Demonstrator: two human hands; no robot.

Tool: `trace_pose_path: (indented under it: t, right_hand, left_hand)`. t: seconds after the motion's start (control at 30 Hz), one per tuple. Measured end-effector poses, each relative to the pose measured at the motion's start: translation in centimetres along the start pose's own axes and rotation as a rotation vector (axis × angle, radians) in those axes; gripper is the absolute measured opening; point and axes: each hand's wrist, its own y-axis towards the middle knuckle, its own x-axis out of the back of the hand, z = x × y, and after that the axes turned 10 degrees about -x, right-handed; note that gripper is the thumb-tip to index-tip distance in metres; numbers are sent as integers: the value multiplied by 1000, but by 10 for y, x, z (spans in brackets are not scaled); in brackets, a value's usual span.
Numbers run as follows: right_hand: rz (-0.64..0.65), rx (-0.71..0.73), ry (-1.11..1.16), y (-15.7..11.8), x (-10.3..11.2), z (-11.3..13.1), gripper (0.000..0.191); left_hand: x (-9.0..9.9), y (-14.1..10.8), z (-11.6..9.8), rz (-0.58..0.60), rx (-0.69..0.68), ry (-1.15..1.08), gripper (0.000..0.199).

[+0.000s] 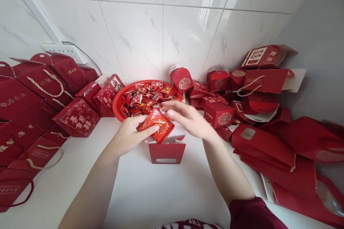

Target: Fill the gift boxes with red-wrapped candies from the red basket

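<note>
Nearest, a dark red sleeve (255, 214) covers the right upper arm above the pale table (166, 189). Beyond a bare stretch of it stands a red box (166, 152), its top open and a pale oval window low on the side facing the wearer. Over the far part of that box, the left hand (131, 130) grips a shiny red packet (160, 123), thumb across the top and fingers beneath. The packet is tilted, close to square with no clear long axis, one crimped edge facing down and to the right, toward the box's mouth; how high it hangs above is hard to judge. The right hand (190, 118) is just to its right, fingers spread apart and seemingly holding nothing; whether its fingertips touch the packet cannot be told. So the left hand has the packet, with the right close by. Just behind the hands, a red basket (116, 106) brims with wrapped sweets (146, 94), flanked by red bags (40, 82) on the left and red cartons (219, 114) on the right, before a tiled wall (129, 35).
</note>
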Motion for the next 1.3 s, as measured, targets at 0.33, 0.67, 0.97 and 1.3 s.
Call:
trace_pose_path:
  t: [0.33, 0.67, 0.97, 1.3]
  right_hand:
    - [-27, -45, 127, -14, -23, -7, 28]
    - [-392, 126, 165, -40, 0, 4, 14]
    - [-195, 51, -286, -56, -5, 20, 16]
    - [64, 189, -692, -62, -17, 21, 15]
  left_hand:
    - [-13, -2, 7, -64, -186, 24, 41]
    - [-11, -1, 6, 233, -390, 514, 12]
    - [-7, -7, -2, 401, -265, 679, 31]
    - [2, -12, -4, 369, -172, 675, 46]
